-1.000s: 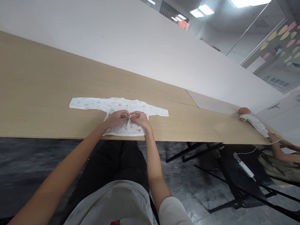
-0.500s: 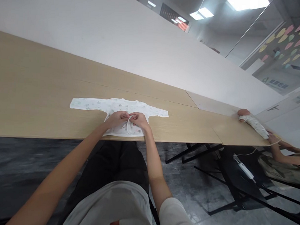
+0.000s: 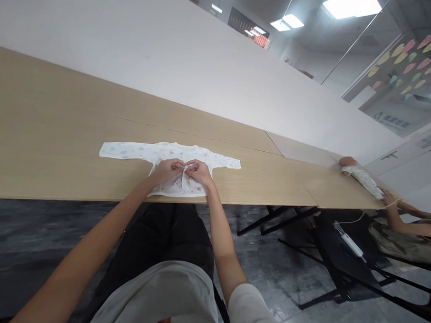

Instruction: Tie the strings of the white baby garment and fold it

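A small white baby shirt [image 3: 176, 151] with a faint print lies spread on the table, its long sleeves stretched out to both sides. Over the middle of its front, my left hand [image 3: 169, 171] pinches the fabric near the front opening. My right hand [image 3: 198, 172] grips the shirt's edge just beside it, fingertips almost meeting those of the left. A curved front flap shows below the right hand. What exactly lies between the fingertips is too small to make out.
The light wooden table [image 3: 53, 126] runs along a white partition [image 3: 152, 54]. At the far right, another person's hands [image 3: 388, 197] hold a doll [image 3: 361, 179] in printed cloth. A black chair [image 3: 343, 253] with a white power strip [image 3: 351, 243] stands below them.
Both hands stay at the shirt's front with almost no movement. The whole view has shifted very slightly.
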A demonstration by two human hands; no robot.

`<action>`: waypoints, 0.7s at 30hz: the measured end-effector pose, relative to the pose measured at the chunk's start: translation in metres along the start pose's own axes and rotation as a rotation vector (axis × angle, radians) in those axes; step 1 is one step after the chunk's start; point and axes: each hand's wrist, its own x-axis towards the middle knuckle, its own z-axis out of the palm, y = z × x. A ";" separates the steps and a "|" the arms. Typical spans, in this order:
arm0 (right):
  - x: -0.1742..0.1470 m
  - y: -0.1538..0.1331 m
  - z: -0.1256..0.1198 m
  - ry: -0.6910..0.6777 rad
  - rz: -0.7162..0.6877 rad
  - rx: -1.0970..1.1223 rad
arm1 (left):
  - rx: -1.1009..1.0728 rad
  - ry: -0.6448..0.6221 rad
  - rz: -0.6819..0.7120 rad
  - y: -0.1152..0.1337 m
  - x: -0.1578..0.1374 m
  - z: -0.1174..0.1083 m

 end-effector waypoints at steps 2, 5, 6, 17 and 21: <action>0.001 0.001 0.000 -0.002 0.011 0.018 | 0.002 0.025 0.000 0.001 0.000 0.000; 0.001 0.002 0.001 -0.016 0.036 0.036 | 0.027 0.033 0.005 0.002 -0.002 0.001; 0.000 0.001 0.001 -0.017 0.042 0.037 | 0.037 0.027 0.003 0.003 -0.002 0.002; -0.004 -0.014 0.004 -0.017 0.044 -0.009 | 0.137 0.032 -0.066 0.004 -0.003 0.004; -0.005 -0.015 0.004 -0.027 0.039 -0.014 | 0.138 0.016 -0.053 0.002 -0.001 0.004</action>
